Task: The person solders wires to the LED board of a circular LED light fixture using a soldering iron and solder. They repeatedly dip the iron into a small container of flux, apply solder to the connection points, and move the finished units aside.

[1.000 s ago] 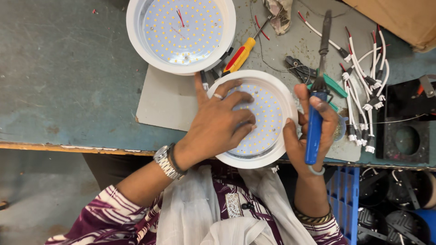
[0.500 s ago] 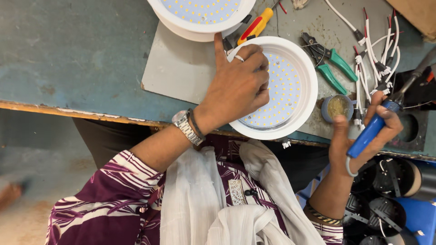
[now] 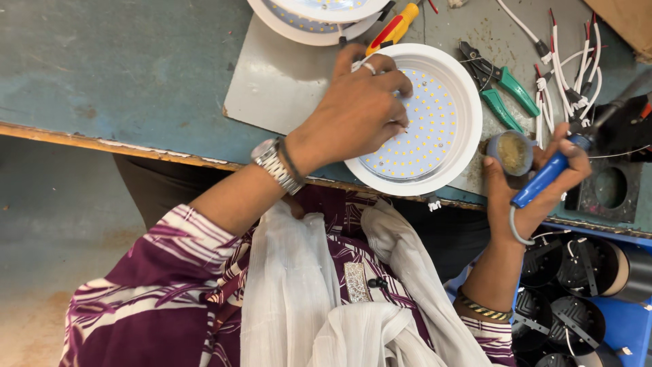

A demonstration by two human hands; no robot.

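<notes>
The left hand point(image 3: 360, 109) lies on the round white lamp point(image 3: 424, 122), its fingers bent and pressed down on the panel of small yellow dots; the fingertips are turned under, so it is not possible to see if they pinch something small; a ring is on one finger and a metal watch point(image 3: 275, 165) on the wrist. The lamp rests at the near edge of the blue-grey workbench point(image 3: 102, 68), partly on a grey sheet point(image 3: 278, 81); the hand covers its left part. The right hand point(image 3: 536, 183) is closed around the blue handle of a soldering iron point(image 3: 553, 170); the dark shaft goes up to the right and its tip is cut off by the frame edge; a cord loops under the hand. Just beside this hand stands a small round tin point(image 3: 514, 153) with brownish content, hard to identify. Behind the lamp lie green-handled pliers point(image 3: 506, 85), a yellow and red screwdriver point(image 3: 394, 27), and white wires point(image 3: 570, 75) with red ends; a second white lamp point(image 3: 319, 17) is cut off at the top. Below the bench, at the right, black lamp housings point(image 3: 570, 299) sit in a blue crate, only partly visible.
</notes>
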